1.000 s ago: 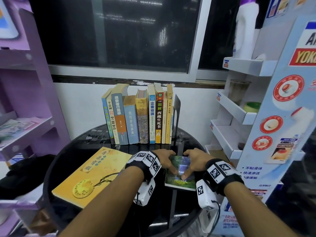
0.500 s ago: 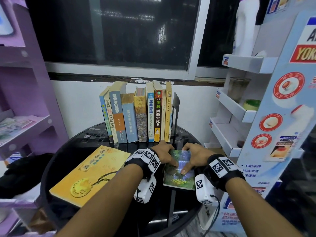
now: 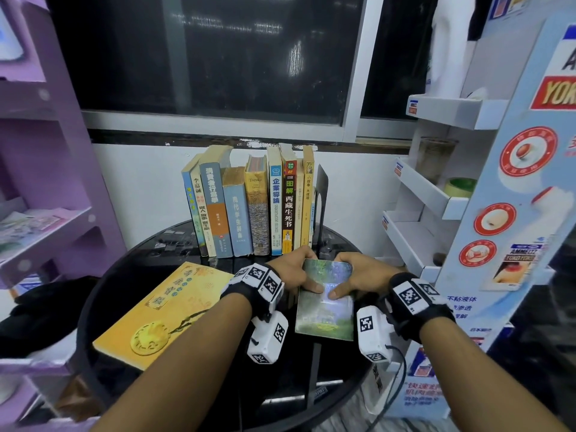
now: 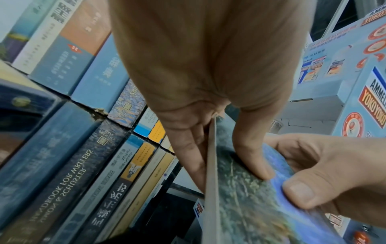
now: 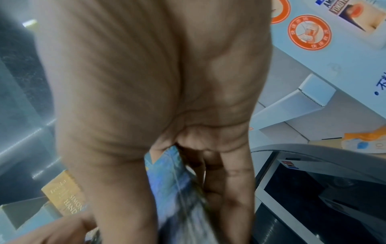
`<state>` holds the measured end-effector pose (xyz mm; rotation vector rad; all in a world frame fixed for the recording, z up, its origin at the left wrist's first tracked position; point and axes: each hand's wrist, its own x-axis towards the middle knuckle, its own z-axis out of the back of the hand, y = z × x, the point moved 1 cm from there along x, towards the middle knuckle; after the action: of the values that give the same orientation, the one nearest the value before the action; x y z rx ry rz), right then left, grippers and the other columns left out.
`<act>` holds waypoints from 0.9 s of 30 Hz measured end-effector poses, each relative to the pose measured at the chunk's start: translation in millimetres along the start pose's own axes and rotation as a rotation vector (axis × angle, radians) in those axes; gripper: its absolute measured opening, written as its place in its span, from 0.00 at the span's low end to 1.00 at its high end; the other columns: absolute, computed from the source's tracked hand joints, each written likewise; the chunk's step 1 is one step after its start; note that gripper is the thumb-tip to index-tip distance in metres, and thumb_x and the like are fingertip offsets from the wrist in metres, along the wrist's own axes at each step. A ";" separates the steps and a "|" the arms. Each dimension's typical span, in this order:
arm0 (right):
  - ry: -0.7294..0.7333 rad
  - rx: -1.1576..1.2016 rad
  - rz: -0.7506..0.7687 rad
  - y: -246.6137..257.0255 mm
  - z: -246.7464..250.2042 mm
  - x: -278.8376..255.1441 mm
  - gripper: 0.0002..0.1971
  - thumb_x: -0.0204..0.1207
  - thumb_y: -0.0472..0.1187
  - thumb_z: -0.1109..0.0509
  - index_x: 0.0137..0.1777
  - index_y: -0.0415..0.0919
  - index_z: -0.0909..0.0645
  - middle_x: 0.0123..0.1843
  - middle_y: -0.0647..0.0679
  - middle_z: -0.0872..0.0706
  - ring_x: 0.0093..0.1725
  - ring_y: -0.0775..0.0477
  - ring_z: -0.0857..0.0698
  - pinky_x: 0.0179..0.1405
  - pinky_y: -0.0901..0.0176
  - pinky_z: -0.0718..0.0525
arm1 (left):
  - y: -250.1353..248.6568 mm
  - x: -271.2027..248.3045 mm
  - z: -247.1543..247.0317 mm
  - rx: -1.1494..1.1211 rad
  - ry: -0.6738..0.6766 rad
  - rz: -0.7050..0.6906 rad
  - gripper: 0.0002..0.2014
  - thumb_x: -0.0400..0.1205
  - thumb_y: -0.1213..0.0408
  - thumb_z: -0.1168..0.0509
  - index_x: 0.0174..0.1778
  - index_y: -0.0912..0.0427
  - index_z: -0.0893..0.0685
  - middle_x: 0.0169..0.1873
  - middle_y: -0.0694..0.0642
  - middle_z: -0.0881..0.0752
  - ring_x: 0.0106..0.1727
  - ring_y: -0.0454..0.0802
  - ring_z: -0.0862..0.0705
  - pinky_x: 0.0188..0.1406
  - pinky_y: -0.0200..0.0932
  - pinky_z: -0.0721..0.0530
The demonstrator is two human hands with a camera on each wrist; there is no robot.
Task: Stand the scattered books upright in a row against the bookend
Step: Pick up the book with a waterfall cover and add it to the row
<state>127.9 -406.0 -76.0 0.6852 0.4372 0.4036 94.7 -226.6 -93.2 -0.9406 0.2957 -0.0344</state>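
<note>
Over black table point(image 3: 193, 385), both hands pinch green book point(image 3: 324, 313), thumbs on top.

1. head view: dim indoor light, dark window point(image 3: 218, 57) with faint streaky reflections, edges bowed by the wide lens.
2. glossy black table point(image 3: 131, 275) mirrors the book row point(image 3: 249, 207).
3. right wrist view is motion-blurred; left wrist view sharper, bluish.

Black round table point(image 3: 131, 275): upright books point(image 3: 249, 207), yellow book point(image 3: 162, 310)

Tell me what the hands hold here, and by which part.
Both hands grip the green landscape-cover book: left hand on its left edge, right hand on its right edge, thumbs on the cover.
</note>
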 end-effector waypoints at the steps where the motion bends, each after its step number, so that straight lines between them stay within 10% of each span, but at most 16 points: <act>1: 0.017 0.062 -0.004 0.4 0.4 -1.9 0.20 0.64 0.33 0.16 0.49 0.41 0.23 0.47 0.40 0.13 0.46 0.40 0.11 0.47 0.38 0.10 | 0.1 0.0 1.4 -0.021 0.001 -0.019 0.23 0.73 0.69 0.24 0.52 0.49 0.31 0.42 0.55 0.19 0.35 0.49 0.19 0.32 0.45 0.18; 8: 0.095 0.262 0.035 15.1 12.1 -14.5 0.12 0.77 0.27 0.29 0.56 0.39 0.23 0.56 0.25 0.13 0.51 0.24 0.12 0.42 0.40 0.09 | -6.7 -4.6 17.7 -0.100 -0.085 -0.118 0.22 0.71 0.74 0.24 0.45 0.46 0.27 0.54 0.61 0.18 0.57 0.65 0.17 0.48 0.64 0.13; 13: 0.019 0.317 0.110 27.3 19.7 -15.4 0.16 0.77 0.27 0.29 0.63 0.36 0.24 0.51 0.30 0.10 0.41 0.34 0.08 0.37 0.48 0.08 | -17.5 -2.5 31.6 -0.075 -0.198 -0.186 0.23 0.69 0.71 0.22 0.50 0.48 0.25 0.55 0.59 0.17 0.54 0.62 0.15 0.51 0.60 0.13; 19: -0.193 0.207 0.133 34.9 25.1 -9.5 0.14 0.76 0.31 0.27 0.59 0.44 0.20 0.44 0.37 0.08 0.40 0.31 0.08 0.47 0.35 0.11 | -32.0 -1.7 54.2 0.084 -0.402 -0.255 0.23 0.74 0.65 0.24 0.64 0.53 0.22 0.54 0.52 0.18 0.49 0.48 0.18 0.53 0.44 0.17; 27: -0.457 0.048 0.144 44.3 26.3 -6.8 0.12 0.76 0.28 0.32 0.54 0.44 0.18 0.43 0.41 0.11 0.26 0.44 0.11 0.20 0.63 0.16 | -53.8 -2.5 85.9 0.282 -0.703 -0.463 0.16 0.78 0.63 0.29 0.62 0.51 0.19 0.57 0.48 0.16 0.59 0.43 0.19 0.63 0.40 0.22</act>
<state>126.3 -391.6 -26.2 0.8323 -0.0351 0.3590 120.4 -190.1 -2.1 -0.6721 -0.5685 -0.1609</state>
